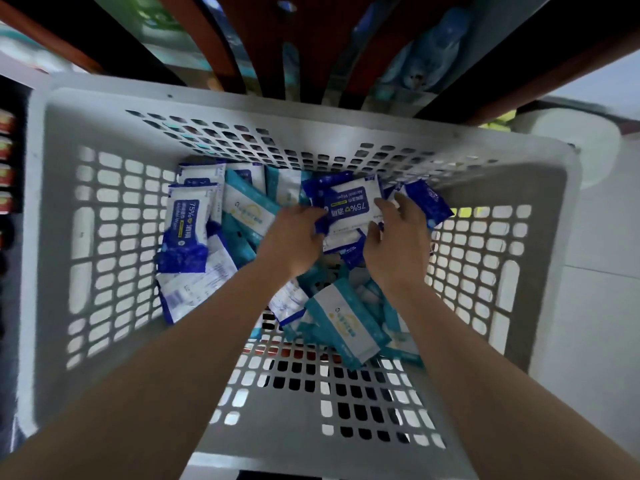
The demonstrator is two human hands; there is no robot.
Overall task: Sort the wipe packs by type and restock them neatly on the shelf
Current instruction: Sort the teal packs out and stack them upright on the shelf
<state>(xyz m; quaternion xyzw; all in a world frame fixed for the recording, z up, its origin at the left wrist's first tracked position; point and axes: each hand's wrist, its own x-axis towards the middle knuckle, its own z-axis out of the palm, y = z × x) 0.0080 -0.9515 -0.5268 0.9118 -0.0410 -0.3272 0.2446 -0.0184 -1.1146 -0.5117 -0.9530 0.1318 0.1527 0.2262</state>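
The basket [214, 98] is moulded plastic, pale grey, matt and smooth, with slots pierced through its walls and bottom. The blue pack [351, 207] is thin plastic film, glossy and crinkled at the sealed ends, with a white printed panel. The teal pack [346, 327] is film too, with a softer sheen. The shelf [266, 46] looks red-brown and smooth, but it is too blurred to tell wood from laminate. The floor [588, 323] is pale, smooth tile.

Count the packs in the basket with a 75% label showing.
2. The left pack lies by the left wall of the basket; the middle pack is gripped between the left hand and right hand. Others may be face down or buried.
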